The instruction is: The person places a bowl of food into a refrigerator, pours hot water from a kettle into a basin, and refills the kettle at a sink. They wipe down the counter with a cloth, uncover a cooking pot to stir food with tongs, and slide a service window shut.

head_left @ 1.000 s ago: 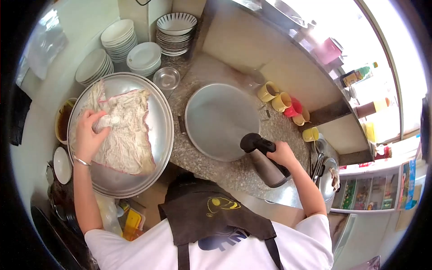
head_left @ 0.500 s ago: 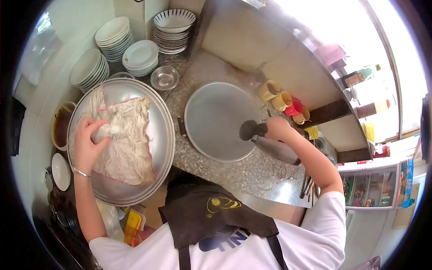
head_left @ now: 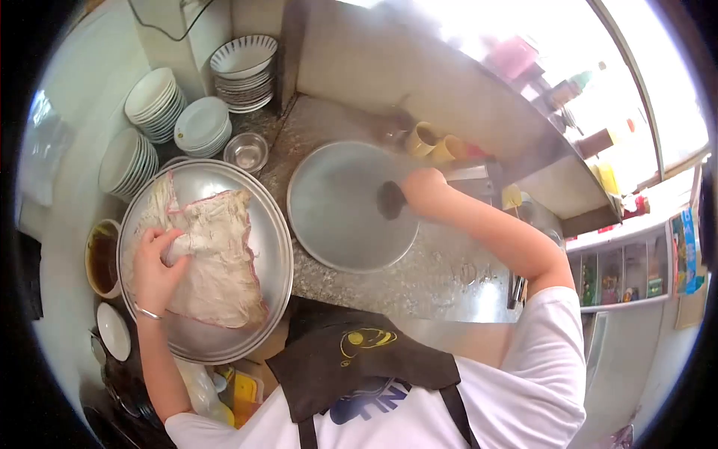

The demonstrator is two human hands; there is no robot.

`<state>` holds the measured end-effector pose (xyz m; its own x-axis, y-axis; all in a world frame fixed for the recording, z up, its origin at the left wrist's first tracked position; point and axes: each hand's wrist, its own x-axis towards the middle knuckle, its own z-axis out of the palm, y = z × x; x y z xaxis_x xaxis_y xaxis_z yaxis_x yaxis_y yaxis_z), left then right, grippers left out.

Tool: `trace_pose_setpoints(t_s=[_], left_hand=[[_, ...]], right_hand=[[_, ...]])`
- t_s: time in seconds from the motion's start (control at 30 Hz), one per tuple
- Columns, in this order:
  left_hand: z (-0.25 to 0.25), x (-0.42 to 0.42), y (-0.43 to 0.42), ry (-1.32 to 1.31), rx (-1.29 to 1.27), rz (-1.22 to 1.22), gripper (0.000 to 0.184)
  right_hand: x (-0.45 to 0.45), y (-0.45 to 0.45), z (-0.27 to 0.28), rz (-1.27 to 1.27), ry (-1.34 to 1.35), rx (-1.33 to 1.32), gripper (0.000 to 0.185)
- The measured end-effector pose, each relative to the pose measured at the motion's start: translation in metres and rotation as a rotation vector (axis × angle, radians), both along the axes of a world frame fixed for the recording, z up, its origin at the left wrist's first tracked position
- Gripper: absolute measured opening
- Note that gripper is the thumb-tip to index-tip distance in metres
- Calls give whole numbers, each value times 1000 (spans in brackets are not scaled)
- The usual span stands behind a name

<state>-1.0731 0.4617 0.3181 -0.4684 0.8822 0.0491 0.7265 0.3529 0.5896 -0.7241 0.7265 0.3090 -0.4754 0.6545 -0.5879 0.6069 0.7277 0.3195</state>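
A crumpled off-white cloth (head_left: 221, 266) with a pinkish edge lies in the wide metal tray (head_left: 278, 288). My left hand (head_left: 158, 266) rests on its left side, fingers curled and thumb bent around a bit of the fabric. On the right, my right hand (head_left: 428, 193) is closed over the right part of a large round grey metal lid or pan (head_left: 344, 247). A dark rounded shape (head_left: 390, 200) shows just left of the fist, and a metallic piece (head_left: 470, 173) sticks out behind it. The full form of this implement is hidden by the hand and haze.
Stacked white plates (head_left: 202, 123) and bowls (head_left: 243, 56) stand at the back left, beside a small metal bowl (head_left: 246, 153). Yellow cups (head_left: 423, 138) line the back wall. A pot of brown liquid (head_left: 102, 258) sits left of the tray. Steam hazes the right side.
My right hand has moved up and left over the round metal surface, and its metallic piece has swung upward. My left hand has flattened lower onto the cloth. More haze shows.
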Motion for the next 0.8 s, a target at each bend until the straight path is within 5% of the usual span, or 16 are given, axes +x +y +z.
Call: trace_pose_setpoints(t_s=[0.17, 0.23, 0.27, 0.5, 0.63, 0.8], left_hand=[[-8, -22, -1, 193, 107, -240, 36], [-3, -32, 1, 155, 115, -310, 36], [-6, -39, 5, 105, 116, -355, 37], [21, -65, 44, 112, 27, -686, 38], [22, -61, 72, 211, -11, -876, 39], [-7, -48, 88, 382, -112, -936, 40]], right_hand=[[12, -55, 27, -265, 232, 64, 26], [23, -95, 46, -448, 670, 148, 36], [31, -112, 42, -475, 684, 179, 36], [52, -303, 50, -1175, 1475, 314, 17], [36, -431, 90, -1317, 1701, 544, 16], [35, -563, 99, -1479, 1540, 901, 21]])
